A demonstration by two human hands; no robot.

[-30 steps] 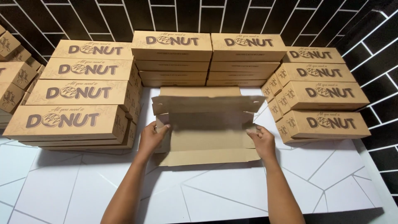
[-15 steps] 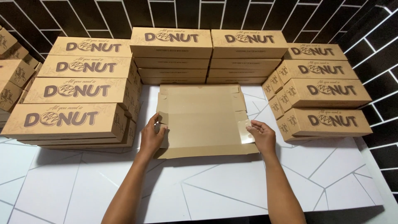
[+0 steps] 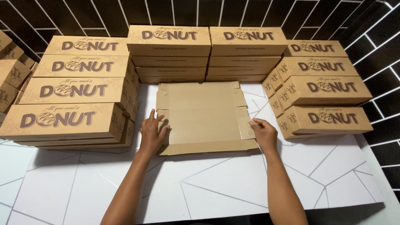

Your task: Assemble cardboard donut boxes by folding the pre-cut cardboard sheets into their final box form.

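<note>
Flat cardboard box blank (image 3: 204, 118) under both of your hands on the white table (image 3: 233, 187).

Your left hand (image 3: 152, 133) lies palm down, fingers spread, on the blank's left edge; your right hand (image 3: 263, 134) pinches the small side flap (image 3: 245, 124) at the blank's right edge between thumb and fingers. The hands are well apart, one at each side. The blank lies unfolded at the table's middle, near the wall. Stacks of closed printed cardboard boxes surround it: a left stack (image 3: 71, 104), two rear stacks (image 3: 208, 52), and a right stack (image 3: 321, 100).
</note>
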